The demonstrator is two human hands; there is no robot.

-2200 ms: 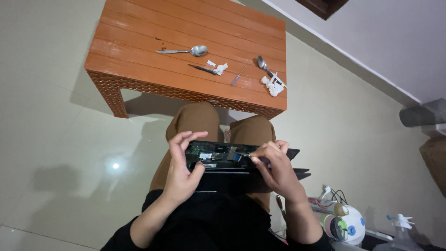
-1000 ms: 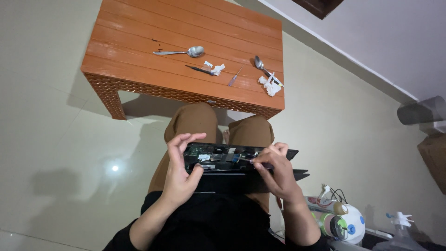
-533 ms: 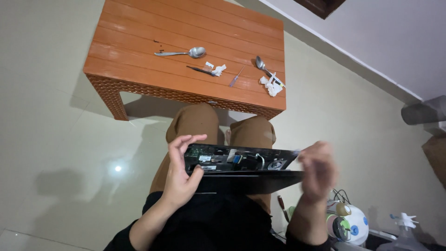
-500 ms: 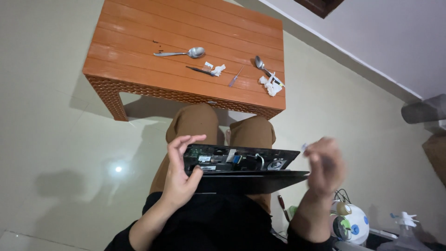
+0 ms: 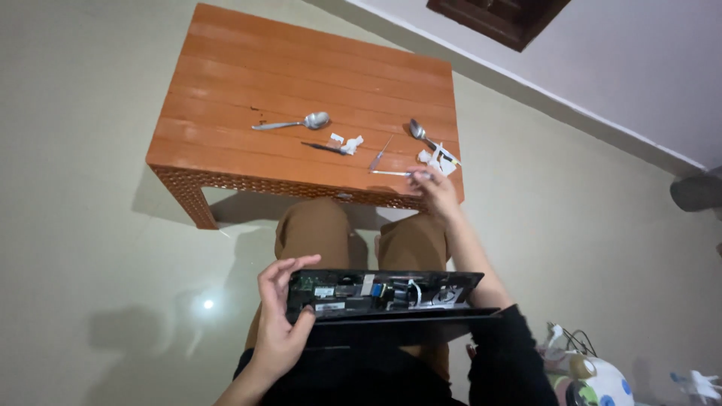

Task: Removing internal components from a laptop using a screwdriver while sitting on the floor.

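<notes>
Hands: two are seen; the left hand (image 5: 280,319) is clasped around the left end of an opened laptop (image 5: 380,295), thumb below and fingers curled over the top edge; the right hand (image 5: 434,192) is stretched out to the table's near right corner, its fingertips touching a thin tool (image 5: 391,173), and whether the tool is actually gripped cannot be told.
Laptop: one, black, laid across the lap with its cover off, so that circuit boards, a small blue part and white cables are exposed; it is supported by the left hand alone.
Table: one low orange-brown slatted table (image 5: 301,68) with woven sides, standing on the pale floor just beyond the knees.
Spoons: two are counted; one spoon (image 5: 293,122) lies near the table's middle, the second spoon (image 5: 418,132) towards the right edge.
Thin tools: three are counted; the one under the fingertips at the near edge, a slim screwdriver (image 5: 380,153) lying at a slant just behind it, and a dark tool (image 5: 322,147) near the near edge's middle.
White scraps: small pieces (image 5: 346,141) lie beside the dark tool, and a further cluster (image 5: 440,159) lies at the right edge by the second spoon.
Surroundings: a white rounded object with coloured dots (image 5: 594,380) and cables (image 5: 564,342) are seen on the floor at the lower right; a dark wooden frame (image 5: 496,19) is set on the wall beyond.
Obstruction: the knees (image 5: 361,233) are partly covered by the laptop.
</notes>
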